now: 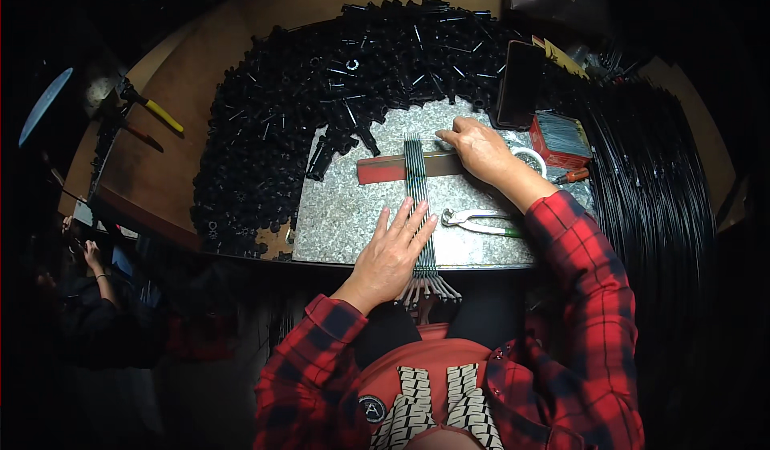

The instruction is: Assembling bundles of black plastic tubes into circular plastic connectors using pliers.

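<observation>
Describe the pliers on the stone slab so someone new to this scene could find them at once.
Start at the grey speckled stone slab in the middle of the workbench. A bundle of thin dark rods runs down it under the left hand; the pliers lie just right of that bundle, near the red plaid sleeve. They are the only bright metal tool lying on the slab.

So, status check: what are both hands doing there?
Left hand flat on rod bundle. Right hand pressing red bar across it. Pliers beside, clear.
</observation>
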Available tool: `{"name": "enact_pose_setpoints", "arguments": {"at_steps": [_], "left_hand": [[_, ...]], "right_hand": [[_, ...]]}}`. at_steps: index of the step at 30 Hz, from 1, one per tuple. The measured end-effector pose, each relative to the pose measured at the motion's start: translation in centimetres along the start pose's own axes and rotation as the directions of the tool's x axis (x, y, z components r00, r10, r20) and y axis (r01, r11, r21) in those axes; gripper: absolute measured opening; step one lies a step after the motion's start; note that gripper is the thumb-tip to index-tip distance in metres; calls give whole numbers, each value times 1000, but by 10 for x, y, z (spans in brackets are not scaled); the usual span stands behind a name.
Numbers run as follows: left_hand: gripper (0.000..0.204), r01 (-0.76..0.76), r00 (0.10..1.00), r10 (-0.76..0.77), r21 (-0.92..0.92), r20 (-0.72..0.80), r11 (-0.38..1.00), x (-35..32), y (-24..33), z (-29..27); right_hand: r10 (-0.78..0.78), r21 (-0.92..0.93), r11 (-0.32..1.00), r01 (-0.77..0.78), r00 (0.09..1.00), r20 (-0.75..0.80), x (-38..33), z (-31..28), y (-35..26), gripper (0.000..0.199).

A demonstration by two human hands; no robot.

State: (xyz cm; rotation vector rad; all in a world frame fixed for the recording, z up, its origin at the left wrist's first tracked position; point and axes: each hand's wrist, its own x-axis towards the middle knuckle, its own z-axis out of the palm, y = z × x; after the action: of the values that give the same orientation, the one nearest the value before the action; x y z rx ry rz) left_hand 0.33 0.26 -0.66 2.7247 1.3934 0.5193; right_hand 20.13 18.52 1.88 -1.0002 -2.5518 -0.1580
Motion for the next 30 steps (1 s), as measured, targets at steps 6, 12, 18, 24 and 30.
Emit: {"name": "enact_pose_setpoints", "arguments": {"at_steps": [6,12,18,24,30], "left_hand": [[62,2,1000,-2,-6,5,1000,-1,0,1],[62,1,1000,-1,-2,3,1000,0,1,-1],[62,1,1000,-1,11,-6,1000,1,1,1],[62,6,1000,-6,-10,-2,1000,0,1,0],[61,-4,1000,3,-11,-17,1000,0,0,1]], "right_hand": [[-9,-12,1000,9,1000,2,1,2,0,31],[-54,1,999,54,998,-20,5,6,2,37],[-82,12,996,83,996,-38,13,7,0,32],[-93,42,995,95,995,-39,16,11,0,34],[-62,87,994,64,998,-17,16,12,-1,36]]}}
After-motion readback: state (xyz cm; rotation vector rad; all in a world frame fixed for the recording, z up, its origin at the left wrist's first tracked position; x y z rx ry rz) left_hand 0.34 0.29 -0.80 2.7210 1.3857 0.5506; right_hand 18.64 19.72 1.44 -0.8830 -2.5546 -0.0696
